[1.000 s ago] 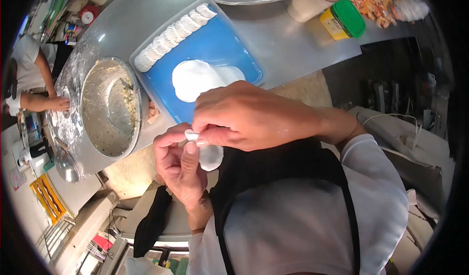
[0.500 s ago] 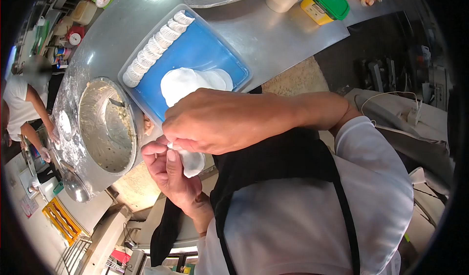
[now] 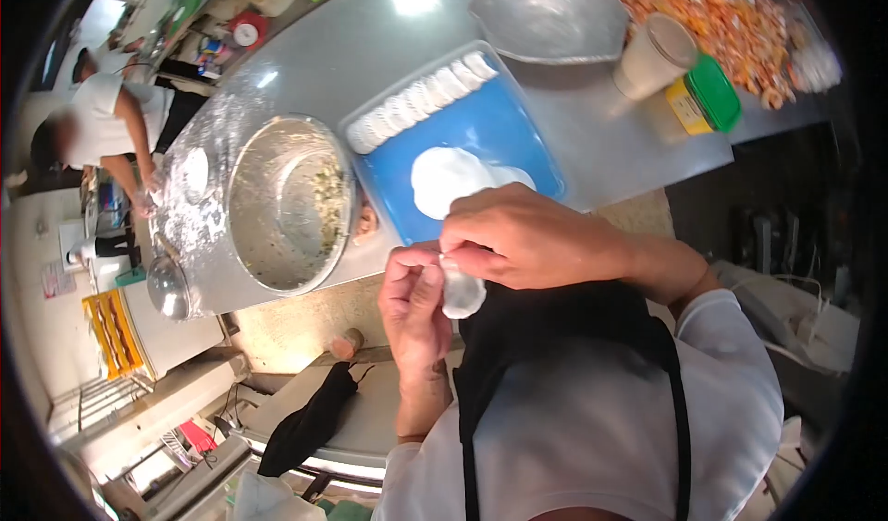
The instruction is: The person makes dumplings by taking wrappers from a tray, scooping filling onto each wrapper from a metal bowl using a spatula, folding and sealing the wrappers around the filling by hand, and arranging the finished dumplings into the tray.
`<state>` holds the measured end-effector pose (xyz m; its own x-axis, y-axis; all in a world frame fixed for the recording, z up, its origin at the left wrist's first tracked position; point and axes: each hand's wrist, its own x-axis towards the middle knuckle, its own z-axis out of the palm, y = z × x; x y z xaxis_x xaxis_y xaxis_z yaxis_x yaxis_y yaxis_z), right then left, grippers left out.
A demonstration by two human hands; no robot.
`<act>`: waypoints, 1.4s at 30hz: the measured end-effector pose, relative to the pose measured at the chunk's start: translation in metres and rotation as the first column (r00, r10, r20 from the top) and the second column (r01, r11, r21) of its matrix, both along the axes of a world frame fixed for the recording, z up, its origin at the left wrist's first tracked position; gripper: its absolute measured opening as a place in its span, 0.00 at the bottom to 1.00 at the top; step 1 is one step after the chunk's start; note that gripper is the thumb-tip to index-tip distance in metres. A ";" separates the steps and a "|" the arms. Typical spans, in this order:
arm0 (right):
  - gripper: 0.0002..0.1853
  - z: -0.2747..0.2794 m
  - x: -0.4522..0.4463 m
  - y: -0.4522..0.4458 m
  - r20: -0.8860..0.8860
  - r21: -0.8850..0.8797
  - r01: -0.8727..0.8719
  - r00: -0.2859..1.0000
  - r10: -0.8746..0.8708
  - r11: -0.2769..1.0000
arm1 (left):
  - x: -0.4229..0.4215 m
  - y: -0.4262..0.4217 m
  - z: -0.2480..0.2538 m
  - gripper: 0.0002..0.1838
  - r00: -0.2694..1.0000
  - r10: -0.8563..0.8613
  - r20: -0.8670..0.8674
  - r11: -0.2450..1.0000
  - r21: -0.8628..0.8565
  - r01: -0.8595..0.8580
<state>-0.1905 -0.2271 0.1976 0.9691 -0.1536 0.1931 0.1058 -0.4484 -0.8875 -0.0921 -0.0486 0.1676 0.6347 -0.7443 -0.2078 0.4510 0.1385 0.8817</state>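
Both my hands meet in front of the black apron, around one white dough wrapper (image 3: 462, 294) that hangs down between them. Thumb and fingers of my left hand (image 3: 416, 304) pinch its left edge. From the right, my right hand (image 3: 527, 239) pinches the top edge with thumb and forefinger. Any filling inside is hidden. Just beyond my hands lies a blue tray (image 3: 407, 174) in a clear rim. A row of pleated white dumplings (image 3: 421, 103) lines its far side, and a pile of round wrappers (image 3: 449, 181) lies near its middle.
Left of the tray stands a large metal bowl (image 3: 291, 207) with some filling. A ladle (image 3: 168, 285), a metal pan (image 3: 550, 14), a cup (image 3: 655, 57), a green-lidded tub (image 3: 708, 96) and an orange heap (image 3: 703, 22) are on the table. A co-worker (image 3: 120, 119) reaches over floured metal at the left.
The camera view has shifted, so the tray and bowl appear farther right. My hands remain together at the wrapper's edge. The co-worker now leans in with both arms over the table.
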 end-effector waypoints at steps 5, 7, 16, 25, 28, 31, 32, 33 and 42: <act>0.10 -0.003 0.006 -0.002 0.056 0.018 0.049 0.997 -0.050 0.999 | 0.001 -0.004 -0.003 0.16 1.000 -0.006 0.030 0.991 -0.130 0.010; 0.16 0.005 0.003 -0.005 0.048 0.082 0.083 0.995 -0.088 0.993 | -0.005 -0.012 -0.001 0.15 0.989 0.113 0.098 0.965 -0.250 -0.086; 0.29 -0.012 -0.013 0.009 -0.002 0.411 0.102 0.994 -0.111 0.906 | -0.002 -0.030 -0.007 0.17 0.766 0.251 0.591 0.963 -0.229 -0.140; 0.24 -0.028 -0.020 0.013 0.160 0.128 0.237 0.954 -0.256 0.963 | 0.005 -0.033 -0.008 0.13 0.664 0.025 0.747 1.000 -0.010 -0.027; 0.24 -0.025 -0.024 0.010 0.081 0.045 0.245 0.965 -0.248 0.969 | 0.009 -0.036 0.002 0.11 0.443 -0.048 0.895 0.996 0.075 -0.043; 0.23 -0.026 -0.024 0.011 0.092 0.034 0.235 0.967 -0.237 0.971 | 0.012 -0.034 0.010 0.12 0.324 -0.094 0.942 0.993 0.112 -0.038; 0.21 -0.025 -0.024 0.012 0.107 0.055 0.232 0.966 -0.237 0.971 | 0.012 -0.033 0.012 0.12 0.299 -0.102 0.949 0.992 0.119 -0.041; 0.19 -0.024 -0.024 0.013 0.122 0.077 0.230 0.964 -0.238 0.970 | 0.012 -0.032 0.013 0.12 0.275 -0.110 0.955 0.991 0.126 -0.043; 0.09 -0.016 -0.027 0.010 0.052 0.036 0.160 0.985 -0.162 0.986 | 0.020 -0.030 0.024 0.07 0.057 -0.166 0.985 0.986 0.163 0.045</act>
<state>-0.2177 -0.2173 0.1817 0.9193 -0.3139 0.2375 0.0831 -0.4351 -0.8966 -0.0718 -0.0790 0.1912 0.2102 -0.8460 0.4900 -0.8475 0.0922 0.5227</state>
